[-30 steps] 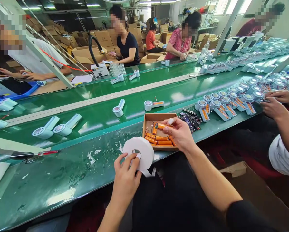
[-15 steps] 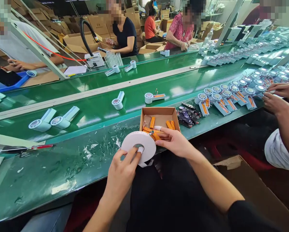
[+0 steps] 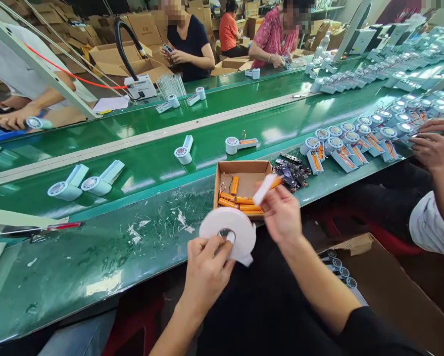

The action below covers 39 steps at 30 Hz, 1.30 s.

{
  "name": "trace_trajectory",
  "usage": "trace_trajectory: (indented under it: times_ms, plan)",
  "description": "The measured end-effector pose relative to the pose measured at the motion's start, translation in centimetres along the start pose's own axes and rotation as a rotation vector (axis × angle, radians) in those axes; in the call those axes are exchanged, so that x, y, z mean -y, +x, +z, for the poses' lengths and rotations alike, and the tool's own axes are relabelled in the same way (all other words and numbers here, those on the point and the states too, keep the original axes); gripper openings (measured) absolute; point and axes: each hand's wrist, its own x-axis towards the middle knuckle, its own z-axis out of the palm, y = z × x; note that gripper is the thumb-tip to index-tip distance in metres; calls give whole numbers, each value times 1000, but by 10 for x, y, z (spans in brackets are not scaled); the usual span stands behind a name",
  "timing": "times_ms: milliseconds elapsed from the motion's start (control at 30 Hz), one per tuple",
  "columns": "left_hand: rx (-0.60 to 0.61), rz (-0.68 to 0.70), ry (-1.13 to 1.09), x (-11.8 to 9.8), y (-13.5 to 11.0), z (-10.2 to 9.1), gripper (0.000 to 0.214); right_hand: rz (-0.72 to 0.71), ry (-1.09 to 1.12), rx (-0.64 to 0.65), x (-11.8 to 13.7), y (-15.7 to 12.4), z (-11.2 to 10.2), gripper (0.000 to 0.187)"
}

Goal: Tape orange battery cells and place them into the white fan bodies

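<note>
My left hand (image 3: 206, 269) grips a big white tape roll (image 3: 227, 231) at the near edge of the green bench (image 3: 95, 252), a finger in its core. My right hand (image 3: 283, 212) is closed on an orange battery (image 3: 275, 183) with a white tape strip (image 3: 264, 189) stuck along it, raised just right of a small cardboard box (image 3: 244, 170). Several more orange batteries (image 3: 240, 200) with wires lie inside that box.
Small black circuit boards (image 3: 290, 173) lie right of the box. White fan housings (image 3: 91, 184) ride the green conveyor (image 3: 151, 158). A neighbour's hands (image 3: 431, 146) work at rows of fan units (image 3: 355, 143) on the right. A red-handled tool (image 3: 58, 226) and white scraps lie left. A cardboard box (image 3: 377, 277) stands below.
My right hand has lifted from the tape roll up and to the right, with the battery and a fresh white strip. The roll and my left hand shifted slightly right.
</note>
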Motion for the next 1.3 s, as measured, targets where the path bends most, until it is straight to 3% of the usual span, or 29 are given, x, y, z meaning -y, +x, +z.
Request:
trace_trajectory:
  times_ms: [67, 133, 200, 267, 333, 400, 533, 633, 733, 833, 900, 967, 1033, 1167, 1300]
  plan:
    - [60, -68, 52, 37, -11, -1, 23, -249, 33, -112, 34, 31, -23, 32]
    - [125, -180, 124, 90, -20, -7, 28, -397, 54, -163, 67, 53, -49, 34]
    - [192, -248, 97, 140, -21, -15, 37, -391, 12, -144, 86, 57, -70, 40]
    - [228, -289, 14, 171, -5, -22, 37, -300, -69, -116, 88, 47, -86, 45]
    - [231, -346, -25, 177, 32, -24, 37, -203, -133, -123, 77, 33, -94, 49]
    - [235, -396, 23, 168, 88, -19, 42, -125, -159, -138, 61, 23, -95, 50]
    - [223, -450, 205, 158, 213, 10, 53, -26, -179, -123, 41, 20, -80, 54]
    - [333, -497, 245, 170, 277, 33, 61, -21, -208, -119, 43, 23, -77, 54]
    - [500, -447, 242, 180, 306, 50, 55, -66, -289, -190, 58, 25, -95, 52]
    - [638, -337, 232, 181, 311, 65, 44, -107, -378, -272, 76, 27, -120, 49]
    - [688, -264, 227, 180, 307, 72, 37, -137, -405, -259, 84, 33, -125, 47]
    - [701, -199, 215, 180, 302, 76, 30, -170, -393, -177, 85, 45, -113, 49]
    - [692, -139, 195, 181, 297, 78, 22, -189, -383, -45, 78, 65, -87, 53]
    - [648, -32, 169, 183, 293, 79, 20, -197, -462, 278, 43, 117, -10, 55]
    - [675, 13, 137, 184, 304, 77, 15, -170, -667, 606, -4, 176, 57, 49]
